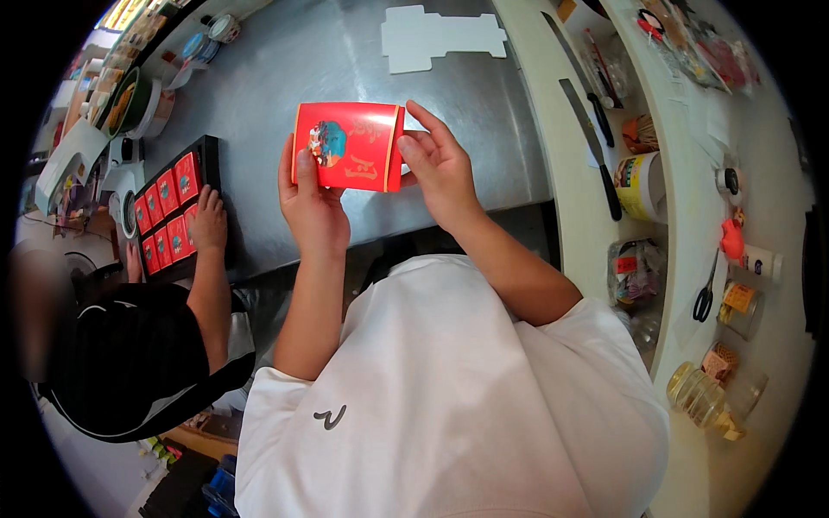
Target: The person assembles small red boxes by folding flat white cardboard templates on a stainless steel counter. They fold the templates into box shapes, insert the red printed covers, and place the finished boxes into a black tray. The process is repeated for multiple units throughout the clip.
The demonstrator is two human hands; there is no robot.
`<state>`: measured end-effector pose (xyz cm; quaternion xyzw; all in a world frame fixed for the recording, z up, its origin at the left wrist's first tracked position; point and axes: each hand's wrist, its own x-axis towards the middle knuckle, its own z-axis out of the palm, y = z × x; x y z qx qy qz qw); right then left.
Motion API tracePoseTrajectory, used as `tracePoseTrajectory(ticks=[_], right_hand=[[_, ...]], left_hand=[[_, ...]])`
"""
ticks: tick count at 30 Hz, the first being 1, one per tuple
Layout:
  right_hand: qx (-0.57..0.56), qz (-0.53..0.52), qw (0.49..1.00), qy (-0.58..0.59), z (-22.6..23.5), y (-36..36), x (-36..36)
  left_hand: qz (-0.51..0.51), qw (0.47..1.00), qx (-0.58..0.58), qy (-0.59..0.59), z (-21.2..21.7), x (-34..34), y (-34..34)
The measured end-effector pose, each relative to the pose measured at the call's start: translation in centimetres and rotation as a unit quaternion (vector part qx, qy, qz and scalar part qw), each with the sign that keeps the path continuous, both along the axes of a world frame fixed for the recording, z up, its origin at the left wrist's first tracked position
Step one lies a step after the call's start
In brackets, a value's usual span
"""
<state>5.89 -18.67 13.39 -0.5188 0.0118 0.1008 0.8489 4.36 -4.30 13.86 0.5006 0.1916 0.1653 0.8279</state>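
A red box [363, 129] is held between the person's two hands, over the near part of a metal table [268, 86]. It has gold strips along its left and right ends and a blue picture on its face. The left hand [318, 211] grips the left end, thumb on the face and fingers behind. The right hand [445, 177] holds the right end narrowly between thumb and fingers, the index finger stretched out along the far right corner; its fingertips behind the box are partly hidden.

Far across the table lies a flat white card sheet [445, 39], cut with flaps. On the left, a black tray [210, 155] holds two rows of small red packs [187, 175], and a co-worker's hand [209, 224] rests at its right side. On the right, two long knives [600, 164] lie on a pale shelf [553, 164], and black-handled scissors [704, 304] are farther right.
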Motion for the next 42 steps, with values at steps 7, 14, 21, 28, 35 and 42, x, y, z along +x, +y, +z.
tracePoseTrajectory(ticks=[7,14,21,28,35,42], right_hand=[[-0.038,-0.094,0.993,-0.055,-2.3,1.3,0.4],[-0.052,-0.082,0.990,-0.098,-3.2,1.5,-0.8],[-0.014,-0.100,0.993,-0.063,-5.2,1.4,-0.7],[0.048,0.051,0.994,-0.079,-4.5,1.8,-1.6],[0.058,0.153,0.984,-0.077,-3.9,3.7,-1.2],[-0.064,0.121,0.978,-0.157,-5.7,7.3,-2.5]], left_hand=[[0.025,0.999,0.020,0.025,-0.5,-0.4,-1.2],[0.013,0.998,0.006,0.064,-0.4,-1.7,-1.6],[-0.059,0.993,-0.082,0.060,-3.7,-2.8,-2.8],[0.017,0.998,-0.047,0.046,-4.1,-4.3,-2.5],[0.058,0.994,-0.051,0.079,-3.0,-5.9,-0.5],[0.107,0.990,-0.047,0.078,-2.7,-6.7,1.5]])
